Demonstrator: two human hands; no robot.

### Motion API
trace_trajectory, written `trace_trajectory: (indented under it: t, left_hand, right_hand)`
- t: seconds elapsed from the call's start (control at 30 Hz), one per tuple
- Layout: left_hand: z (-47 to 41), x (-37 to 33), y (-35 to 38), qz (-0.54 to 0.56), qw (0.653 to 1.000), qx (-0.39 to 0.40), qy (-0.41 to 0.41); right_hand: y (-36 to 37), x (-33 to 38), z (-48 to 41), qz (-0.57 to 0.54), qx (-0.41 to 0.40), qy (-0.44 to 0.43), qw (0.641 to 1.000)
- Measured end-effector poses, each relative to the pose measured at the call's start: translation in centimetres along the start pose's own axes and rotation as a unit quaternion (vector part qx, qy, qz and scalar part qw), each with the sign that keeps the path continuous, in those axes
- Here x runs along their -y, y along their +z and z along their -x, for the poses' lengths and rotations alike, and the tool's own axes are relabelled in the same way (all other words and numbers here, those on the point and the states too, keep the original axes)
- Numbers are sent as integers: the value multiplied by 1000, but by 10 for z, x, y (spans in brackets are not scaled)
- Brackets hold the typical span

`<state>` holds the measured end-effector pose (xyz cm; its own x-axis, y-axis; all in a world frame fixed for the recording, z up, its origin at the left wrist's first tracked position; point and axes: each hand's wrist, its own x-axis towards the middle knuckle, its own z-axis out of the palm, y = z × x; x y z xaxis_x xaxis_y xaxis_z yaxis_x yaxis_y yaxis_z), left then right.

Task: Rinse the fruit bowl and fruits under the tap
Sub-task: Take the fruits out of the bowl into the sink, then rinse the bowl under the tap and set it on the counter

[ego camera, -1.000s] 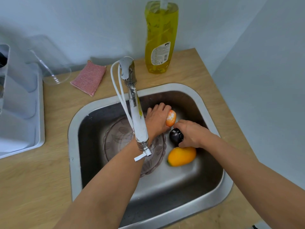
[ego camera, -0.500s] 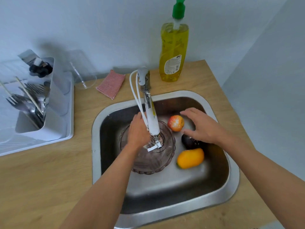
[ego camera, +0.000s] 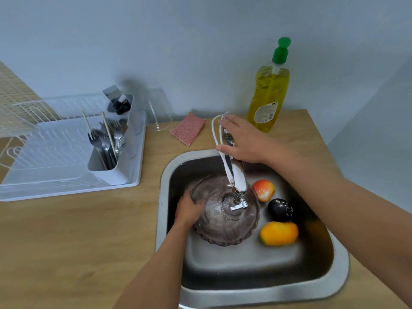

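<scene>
My left hand (ego camera: 189,209) grips the left rim of the smoky ribbed glass bowl (ego camera: 225,211) in the steel sink (ego camera: 256,295), under the spout. Right hand (ego camera: 242,139) loosely cupped around the chrome tap (ego camera: 239,177) top. Fruits right of bowl, nearer right hand.

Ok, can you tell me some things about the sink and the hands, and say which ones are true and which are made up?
1. The left hand holds the edge of the glass bowl in the sink. True.
2. The right hand is picking up the yellow fruit. False: it is up on the tap, and the yellow fruit lies untouched in the sink.
3. Three fruits lie in the sink beside the bowl: a red fruit, a dark fruit and the yellow one. True.
4. The soap bottle has a red cap. False: the cap is green.
5. The pink sponge is inside the sink. False: it lies on the counter behind the sink.
</scene>
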<state>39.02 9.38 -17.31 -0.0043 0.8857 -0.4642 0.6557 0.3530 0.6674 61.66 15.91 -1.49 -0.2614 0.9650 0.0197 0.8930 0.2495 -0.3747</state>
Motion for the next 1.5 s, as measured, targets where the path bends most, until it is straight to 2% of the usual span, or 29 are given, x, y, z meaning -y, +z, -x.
trace_trajectory:
  t: [0.13,0.43,0.7,0.9,1.5]
  left_hand:
    - [0,8,4,91,996,3,-16]
    - [-6,12,1,185,983,7,-5]
    - [-2,7,-6,174,985,13,2]
    - [-2,-3,-20,167,986,11,26]
    - [11,-28,-40,170,985,39,19]
  right_hand:
    - [6,4,-21,37,12,31,999]
    - [11,9,-41,75,6,64,995]
    - [8,7,-40,116,8,28,993]
    - [6,4,-43,117,27,24,992]
    - [-8,-1,-53,103,99,31,989]
